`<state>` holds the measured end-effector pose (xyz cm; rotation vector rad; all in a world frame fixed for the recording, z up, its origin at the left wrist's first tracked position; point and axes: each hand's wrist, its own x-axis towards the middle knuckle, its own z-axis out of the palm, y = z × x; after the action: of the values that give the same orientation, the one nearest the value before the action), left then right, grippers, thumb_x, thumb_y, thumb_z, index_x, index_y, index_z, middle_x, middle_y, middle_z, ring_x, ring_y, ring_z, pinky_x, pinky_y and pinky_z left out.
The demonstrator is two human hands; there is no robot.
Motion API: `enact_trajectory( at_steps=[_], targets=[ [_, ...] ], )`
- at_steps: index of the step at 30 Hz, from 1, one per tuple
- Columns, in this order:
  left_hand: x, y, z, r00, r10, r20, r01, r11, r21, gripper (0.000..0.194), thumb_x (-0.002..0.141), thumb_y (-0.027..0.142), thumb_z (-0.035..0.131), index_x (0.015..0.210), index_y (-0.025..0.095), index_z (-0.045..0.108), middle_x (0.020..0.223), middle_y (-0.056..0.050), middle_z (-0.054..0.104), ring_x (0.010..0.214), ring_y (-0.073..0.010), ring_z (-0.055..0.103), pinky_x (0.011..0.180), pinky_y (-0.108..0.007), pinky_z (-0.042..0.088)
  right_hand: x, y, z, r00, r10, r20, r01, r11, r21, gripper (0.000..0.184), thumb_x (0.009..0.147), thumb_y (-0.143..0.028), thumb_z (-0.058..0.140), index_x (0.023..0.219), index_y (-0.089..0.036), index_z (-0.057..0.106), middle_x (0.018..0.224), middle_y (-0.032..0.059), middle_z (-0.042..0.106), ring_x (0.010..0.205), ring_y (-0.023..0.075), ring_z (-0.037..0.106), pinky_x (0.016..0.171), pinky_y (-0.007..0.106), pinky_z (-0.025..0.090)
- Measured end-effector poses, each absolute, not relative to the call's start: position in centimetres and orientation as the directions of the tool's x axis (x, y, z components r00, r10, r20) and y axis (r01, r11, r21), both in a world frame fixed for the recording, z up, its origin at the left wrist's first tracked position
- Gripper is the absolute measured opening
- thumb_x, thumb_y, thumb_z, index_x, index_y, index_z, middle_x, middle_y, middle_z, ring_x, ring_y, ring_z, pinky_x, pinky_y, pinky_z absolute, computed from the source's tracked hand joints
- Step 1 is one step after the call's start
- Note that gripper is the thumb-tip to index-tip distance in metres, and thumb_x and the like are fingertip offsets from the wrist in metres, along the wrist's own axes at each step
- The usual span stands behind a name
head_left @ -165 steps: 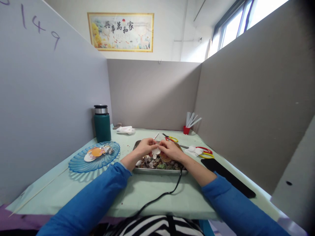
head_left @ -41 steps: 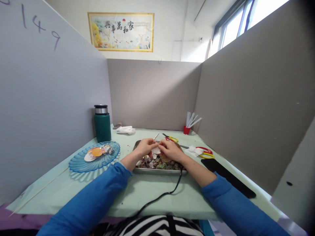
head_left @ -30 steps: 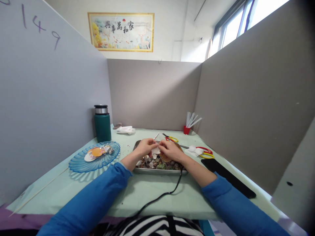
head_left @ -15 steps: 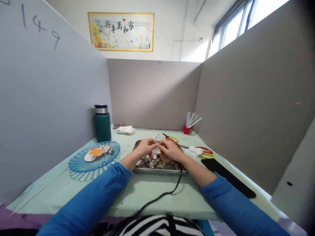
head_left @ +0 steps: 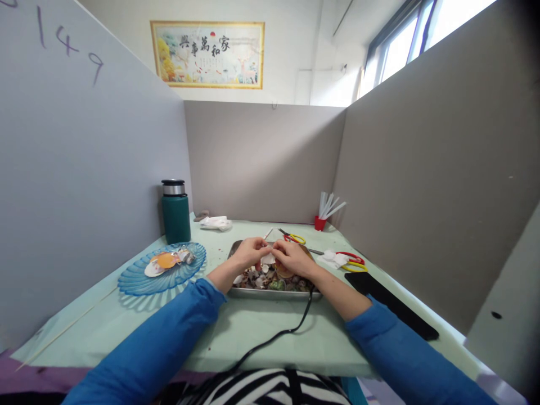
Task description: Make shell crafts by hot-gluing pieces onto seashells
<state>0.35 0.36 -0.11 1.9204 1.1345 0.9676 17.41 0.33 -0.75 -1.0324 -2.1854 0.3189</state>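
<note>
My left hand [head_left: 248, 252] and my right hand [head_left: 292, 258] meet over a metal tray [head_left: 270, 292] filled with several small shells. Both hands are closed together on a small white shell [head_left: 267, 259] held between the fingertips. A thin white stick [head_left: 268, 233] pokes up from the left hand's fingers toward the back. Blue sleeves cover both forearms. A black cable [head_left: 270, 340] runs from under the right wrist toward me.
A blue glass plate [head_left: 139, 284] with shells lies at the left, behind it a green flask [head_left: 175, 212]. Yellow-handled scissors [head_left: 293, 237], red-and-yellow scissors [head_left: 352, 262], a red cup of white sticks [head_left: 320, 222], white tissue [head_left: 216, 223] and a black pad [head_left: 392, 304] surround the tray. Partition walls enclose the table.
Hardly anything differs; both hands stay over the tray on the white shell, with only tiny finger shifts.
</note>
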Motion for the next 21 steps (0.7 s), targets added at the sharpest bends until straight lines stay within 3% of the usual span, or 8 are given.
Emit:
enact_trajectory(
  at_steps=[21],
  targets=[
    [0.15,0.7,-0.42,0.334,0.911,0.243,0.444,-0.379,0.811,0.025,0.076,0.039,0.052,0.083,0.015,0.054,0.06,0.003,0.054,0.035,-0.0077,0.051,0.035,-0.016,0.034,17.37,0.45,-1.06,-0.449,0.748,0.488,0.583,0.659,-0.475,0.018,0.086,-0.026,0.045,0.073,-0.018,0.054,0.061,-0.0016,0.061,0.057,0.0109,0.054,0.055,0.021,0.034]
  ],
)
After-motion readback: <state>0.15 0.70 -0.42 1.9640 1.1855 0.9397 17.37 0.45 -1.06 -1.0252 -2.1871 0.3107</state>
